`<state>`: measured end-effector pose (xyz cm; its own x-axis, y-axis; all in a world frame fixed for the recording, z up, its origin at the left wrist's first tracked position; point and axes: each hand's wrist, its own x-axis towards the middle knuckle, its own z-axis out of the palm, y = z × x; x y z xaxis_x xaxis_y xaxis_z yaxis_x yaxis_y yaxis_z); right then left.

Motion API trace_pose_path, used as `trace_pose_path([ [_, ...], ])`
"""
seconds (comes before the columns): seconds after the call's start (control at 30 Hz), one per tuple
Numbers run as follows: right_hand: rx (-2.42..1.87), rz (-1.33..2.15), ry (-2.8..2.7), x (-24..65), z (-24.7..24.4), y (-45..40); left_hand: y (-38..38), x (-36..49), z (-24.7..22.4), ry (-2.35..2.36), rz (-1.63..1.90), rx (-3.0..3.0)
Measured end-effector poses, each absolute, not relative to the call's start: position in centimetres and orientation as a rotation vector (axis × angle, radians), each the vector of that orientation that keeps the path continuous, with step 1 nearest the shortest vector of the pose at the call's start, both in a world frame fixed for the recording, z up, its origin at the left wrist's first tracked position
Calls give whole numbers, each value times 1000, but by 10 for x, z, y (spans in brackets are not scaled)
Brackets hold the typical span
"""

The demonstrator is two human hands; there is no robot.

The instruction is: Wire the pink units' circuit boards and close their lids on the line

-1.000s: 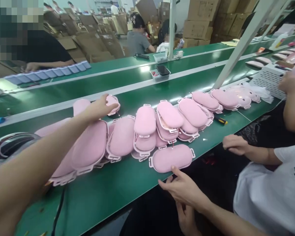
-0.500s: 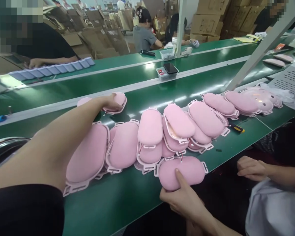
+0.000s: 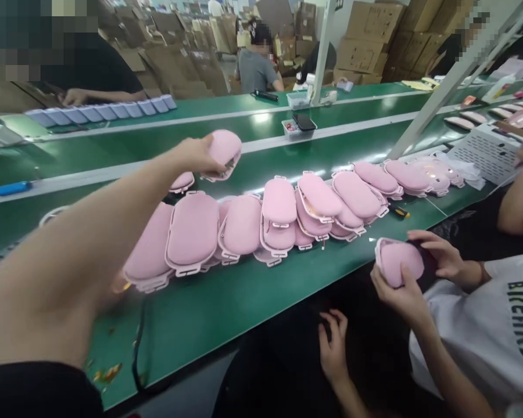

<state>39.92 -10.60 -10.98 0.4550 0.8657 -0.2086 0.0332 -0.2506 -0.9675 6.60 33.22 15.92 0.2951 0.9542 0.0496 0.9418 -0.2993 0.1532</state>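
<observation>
My left hand (image 3: 200, 155) is closed around a pink padded shell (image 3: 225, 146), held raised above the green bench. Another pink shell (image 3: 182, 181) lies just below it. My left forearm passes over a long row of overlapping pink shells with pale slotted tabs, the nearest large one (image 3: 192, 229) among them. My right hand (image 3: 332, 342) hangs low by the bench's front edge, fingers apart and slightly curled, with nothing in it. To its right, a co-worker's hand (image 3: 403, 293) holds a pink shell (image 3: 398, 261) of its own.
A yellow-and-black screwdriver (image 3: 398, 211) lies beside the row. A black cable (image 3: 139, 342) hangs over the near edge. Across the green bench (image 3: 226, 313) stand a clear tub (image 3: 299, 129) and a post (image 3: 325, 52). Another person sits by blue-grey pieces (image 3: 100, 112).
My left hand has lifted the pink shell up and slightly right. The co-worker's hand has drawn its shell away from the bench, toward the right. My right hand has come into clearer view.
</observation>
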Motion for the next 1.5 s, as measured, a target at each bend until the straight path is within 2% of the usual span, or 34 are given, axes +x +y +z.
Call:
trace_pose_path([
  [0.1,-1748,856,-895,372,-133,-123,279,49,176,1932,110,2375],
  [0.2,-1773,798,-1010,369,-140,-130,188,27,166,1945,132,2438],
  [0.33,-1757,657,-1218,372,-131,-129,50,5,97,1567,346,2605],
  [0.43,-1698,561,-1419,369,-118,-118,-6,6,40,1508,323,2553],
  [0.57,-1573,494,-1648,358,-94,-90,-8,5,12,1458,213,2436],
  [0.8,-1373,321,-2012,326,-30,-37,4,-19,7,1512,730,1775],
  [1.1,-1010,387,-2301,267,4,-1,0,-23,-27,1509,1076,1552],
  [1.37,-1519,242,-2451,218,13,35,-4,-26,-26,1448,1157,1586],
  [1.5,-1471,245,-2547,222,16,37,-4,-25,-28,1426,1191,1584],
])
